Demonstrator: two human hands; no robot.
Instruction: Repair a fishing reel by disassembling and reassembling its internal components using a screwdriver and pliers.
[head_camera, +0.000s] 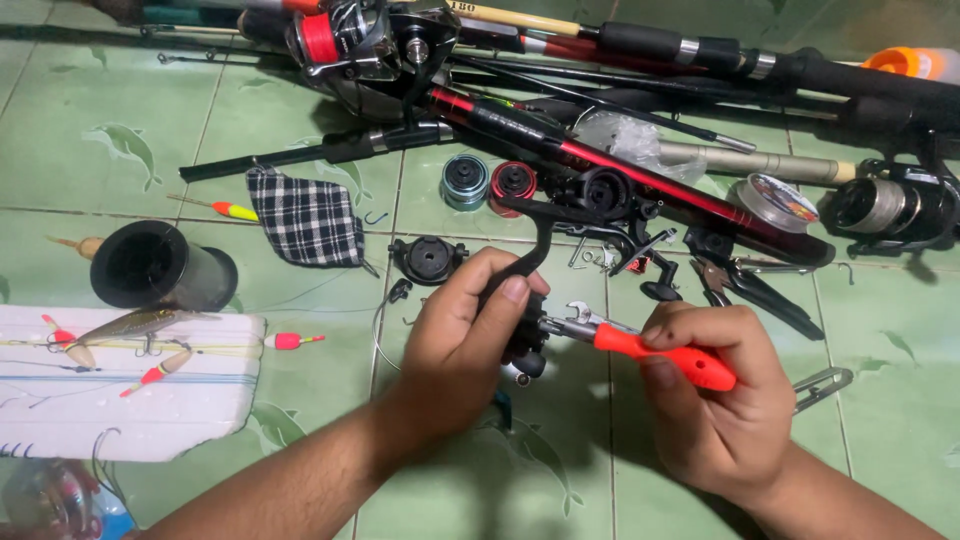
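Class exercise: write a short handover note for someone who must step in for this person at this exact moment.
Left hand: grips the black fishing reel body above the green tiled floor.
Right hand: holds an orange-handled screwdriver, tip at the reel.
Nearby: two spools, black round cover, pliers, rods.
Done: reel partly taken apart.
Left: screw work in progress; reel not reassembled.
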